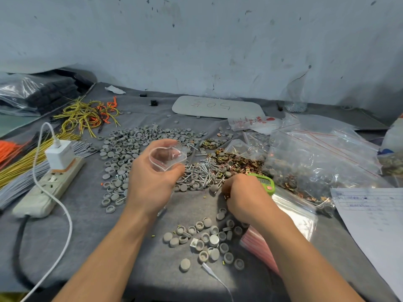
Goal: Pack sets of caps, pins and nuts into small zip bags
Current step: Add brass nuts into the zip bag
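Observation:
My left hand [152, 182] holds a small clear zip bag [166, 156] with its mouth spread open, raised above the grey cloth. My right hand [244, 197] lies curled, knuckles up, at the near edge of the pile of silver pins [202, 171]; brass-coloured nuts show at its fingertips, though what it grips is hidden. A heap of brass nuts [237, 162] lies just beyond the pins. Grey round caps [128, 147] spread widely on the left, and a smaller group of caps [207, 238] lies close to me between my forearms.
A green counter [267, 184] sits behind my right hand. Large clear bags [322, 160] of parts, a stack of red-striped zip bags [290, 216] and a paper sheet [375, 225] fill the right. At left are a power strip [50, 186] with white charger and wire bundles [87, 116].

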